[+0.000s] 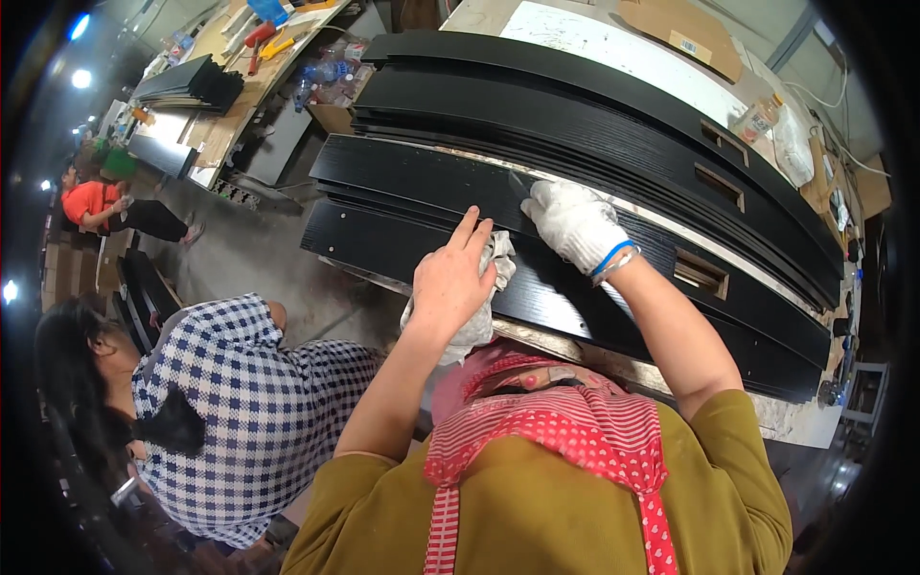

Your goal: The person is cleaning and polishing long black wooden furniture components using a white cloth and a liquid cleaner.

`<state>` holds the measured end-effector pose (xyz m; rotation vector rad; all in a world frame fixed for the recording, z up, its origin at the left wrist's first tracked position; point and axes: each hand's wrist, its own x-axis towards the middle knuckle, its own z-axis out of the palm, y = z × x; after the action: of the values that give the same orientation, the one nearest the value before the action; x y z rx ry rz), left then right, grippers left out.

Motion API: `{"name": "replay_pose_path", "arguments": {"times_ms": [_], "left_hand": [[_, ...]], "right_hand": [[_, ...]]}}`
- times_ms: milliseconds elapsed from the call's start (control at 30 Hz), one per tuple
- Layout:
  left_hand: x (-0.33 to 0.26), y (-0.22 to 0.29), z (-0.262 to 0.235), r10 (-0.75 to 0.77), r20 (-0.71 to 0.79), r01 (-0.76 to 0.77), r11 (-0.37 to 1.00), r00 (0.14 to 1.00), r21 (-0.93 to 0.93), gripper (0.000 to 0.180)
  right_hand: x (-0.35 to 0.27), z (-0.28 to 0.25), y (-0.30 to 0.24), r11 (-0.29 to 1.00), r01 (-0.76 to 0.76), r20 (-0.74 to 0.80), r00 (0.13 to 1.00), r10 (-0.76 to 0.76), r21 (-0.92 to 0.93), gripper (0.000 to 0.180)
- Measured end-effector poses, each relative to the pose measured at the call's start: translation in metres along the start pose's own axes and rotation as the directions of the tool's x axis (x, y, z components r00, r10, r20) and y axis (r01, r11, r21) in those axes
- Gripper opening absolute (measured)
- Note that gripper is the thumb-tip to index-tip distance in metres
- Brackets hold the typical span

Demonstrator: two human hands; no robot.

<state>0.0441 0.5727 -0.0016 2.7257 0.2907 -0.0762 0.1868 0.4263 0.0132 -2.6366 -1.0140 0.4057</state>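
Observation:
Under my hands lies a long black board (412,180) with wood grain and a rectangular slot toward its right end. My bare left hand (454,280) reaches over the near boards, its fingers fairly straight. A crumpled pale rag (500,261) is bunched in its palm and sticks out on both sides. My right hand (575,225), in a white knit glove with a blue cuff, is closed around a small thin-bladed tool (520,186). The blade's tip is at the board's surface; the handle is hidden in the glove, so its exact kind is unclear.
More black boards (517,110) are stacked on the far side, some slotted. A plastic bottle (759,117) and cardboard (685,34) lie beyond. A person in a checked shirt (225,402) sits close on my left; another in orange (88,201) is farther off. A cluttered workbench (230,134) stands far left.

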Motion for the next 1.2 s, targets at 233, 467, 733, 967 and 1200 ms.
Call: {"name": "replay_pose_path", "arguments": {"times_ms": [233, 467, 733, 967, 1200], "left_hand": [[-0.014, 0.001, 0.013, 0.056, -0.050, -0.053, 0.997, 0.997, 0.055, 0.054], [0.000, 0.005, 0.002, 0.083, -0.100, -0.074, 0.993, 0.991, 0.088, 0.057], [0.024, -0.004, 0.028, 0.004, 0.023, -0.009, 0.969, 1.000, 0.246, 0.062], [-0.009, 0.095, 0.037, 0.219, 0.256, -0.234, 0.972, 0.942, 0.031, 0.061], [-0.015, -0.022, 0.000, -0.003, -0.162, 0.047, 0.961, 0.987, 0.271, 0.060]], "right_hand": [[-0.070, -0.025, 0.103, 0.738, -0.316, -0.008, 0.917, 0.400, 0.597, 0.027], [-0.129, 0.013, 0.152, 0.487, -0.281, -0.085, 0.794, 0.602, 0.827, 0.020], [-0.137, 0.029, 0.171, 0.453, -0.100, -0.122, 0.892, 0.435, 0.886, 0.014], [-0.147, 0.017, 0.166, 0.535, -0.049, -0.180, 0.913, 0.367, 0.844, 0.016], [-0.177, 0.020, 0.158, 0.467, -0.038, -0.220, 0.847, 0.484, 0.883, 0.016]]}}
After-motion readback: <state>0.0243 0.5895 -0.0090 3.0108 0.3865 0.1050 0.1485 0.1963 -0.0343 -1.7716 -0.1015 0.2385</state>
